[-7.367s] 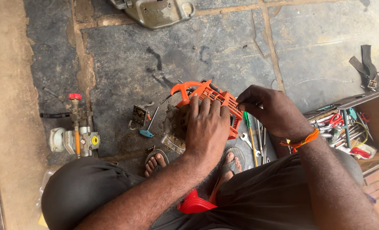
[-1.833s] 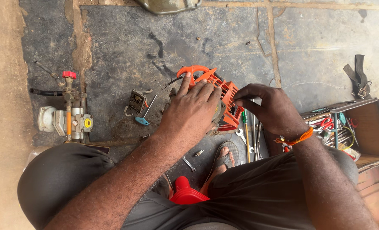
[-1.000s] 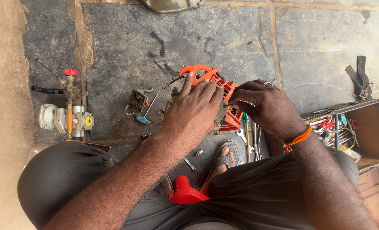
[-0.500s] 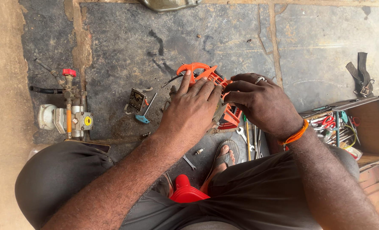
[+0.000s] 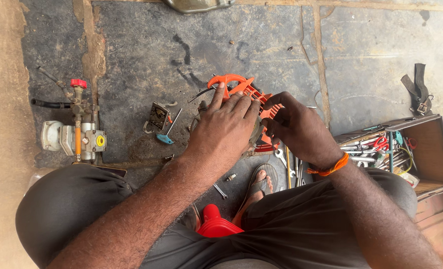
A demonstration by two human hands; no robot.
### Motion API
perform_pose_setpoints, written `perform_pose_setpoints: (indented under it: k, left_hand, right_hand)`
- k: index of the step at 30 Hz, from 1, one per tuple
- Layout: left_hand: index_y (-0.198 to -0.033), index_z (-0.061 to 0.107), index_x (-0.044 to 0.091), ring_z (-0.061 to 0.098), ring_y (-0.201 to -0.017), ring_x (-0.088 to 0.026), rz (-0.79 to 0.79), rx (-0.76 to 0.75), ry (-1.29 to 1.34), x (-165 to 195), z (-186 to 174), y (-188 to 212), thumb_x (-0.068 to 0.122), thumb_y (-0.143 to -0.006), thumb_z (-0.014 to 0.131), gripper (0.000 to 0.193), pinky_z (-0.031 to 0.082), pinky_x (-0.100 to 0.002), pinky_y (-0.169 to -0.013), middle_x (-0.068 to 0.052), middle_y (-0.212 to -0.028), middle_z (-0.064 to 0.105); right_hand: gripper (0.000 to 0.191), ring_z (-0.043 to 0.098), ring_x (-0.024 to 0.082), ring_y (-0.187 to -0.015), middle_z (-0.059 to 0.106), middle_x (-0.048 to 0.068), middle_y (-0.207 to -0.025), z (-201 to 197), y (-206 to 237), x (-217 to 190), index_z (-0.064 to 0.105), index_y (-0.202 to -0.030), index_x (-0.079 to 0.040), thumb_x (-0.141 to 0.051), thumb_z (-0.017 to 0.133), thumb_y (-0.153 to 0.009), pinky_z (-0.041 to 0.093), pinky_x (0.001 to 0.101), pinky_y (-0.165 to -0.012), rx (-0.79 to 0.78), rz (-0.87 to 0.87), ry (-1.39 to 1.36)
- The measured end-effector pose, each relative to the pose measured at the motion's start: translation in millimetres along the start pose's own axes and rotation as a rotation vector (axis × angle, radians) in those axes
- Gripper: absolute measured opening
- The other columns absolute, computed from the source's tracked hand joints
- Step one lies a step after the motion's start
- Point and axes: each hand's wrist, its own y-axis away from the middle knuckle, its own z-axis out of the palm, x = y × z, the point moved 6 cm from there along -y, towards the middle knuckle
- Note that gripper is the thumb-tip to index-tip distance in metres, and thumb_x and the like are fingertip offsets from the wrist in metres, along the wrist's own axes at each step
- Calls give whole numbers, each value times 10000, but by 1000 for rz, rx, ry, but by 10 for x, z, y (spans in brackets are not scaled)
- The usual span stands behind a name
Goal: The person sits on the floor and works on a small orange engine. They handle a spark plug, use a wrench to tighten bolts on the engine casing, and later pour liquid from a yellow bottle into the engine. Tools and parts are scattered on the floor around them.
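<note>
Orange housing: the orange ribbed engine cover (image 5: 245,92) is lying on the stone floor (image 5: 241,35) at picture centre, between your hands; its long axis is running from 10 o'clock to 4 o'clock, the looped handle end pointing to 10 o'clock.
Left hand: your left hand (image 5: 226,127) is pressing flat on top of it, fingers spread and pointing to 12 o'clock, not clenching.
Right hand: your right hand (image 5: 298,130) is curling around the cover's 4 o'clock end; what the fingertips are pinching is hidden, so you cannot tell.
Hidden: your palms are covering most of the unit, and its lower half is hard to make out.
Around: at 9 o'clock a small black part (image 5: 158,115) and a brass valve assembly (image 5: 77,132) are lying; at 3 o'clock an open toolbox (image 5: 433,154) is sitting, cut off by the frame; at 6 o'clock loose spanners (image 5: 286,162) are lying beside your sandalled foot (image 5: 258,185).
</note>
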Motion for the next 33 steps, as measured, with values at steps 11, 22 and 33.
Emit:
perform_pose_setpoints:
  k: [11, 22, 33]
  left_hand:
    - [-1406, 479, -70, 525, -1333, -334, -23, 44, -8, 0, -27, 24, 319, -767, 837, 829, 224, -581, -1226, -226, -1318, 565]
    - [-1401, 463, -66, 518, -1330, -346, -14, 39, -2, 12, -35, 21, 380, -766, 849, 867, 220, -596, -1217, -232, -1313, 564]
    - [-1415, 454, -66, 502, -1338, -356, -11, 31, -9, 15, -14, 20, 439, -744, 852, 929, 213, -600, -1210, -250, -1343, 549]
  right_hand:
    - [257, 752, 183, -872, 720, 129, -998, 161, -64, 260, 590, -1152, 87, -64, 686, -967, 617, 318, -775, -118, 114, -678]
    - [179, 733, 128, -981, 791, 73, -1017, -227, -18, 195, 716, -1075, -30, -132, 725, -928, 594, 307, -876, -32, -71, -103]
    - [170, 738, 141, -1037, 806, 26, -1049, -126, -134, 113, 778, -1066, -100, -176, 722, -924, 573, 339, -949, -137, -150, -16]
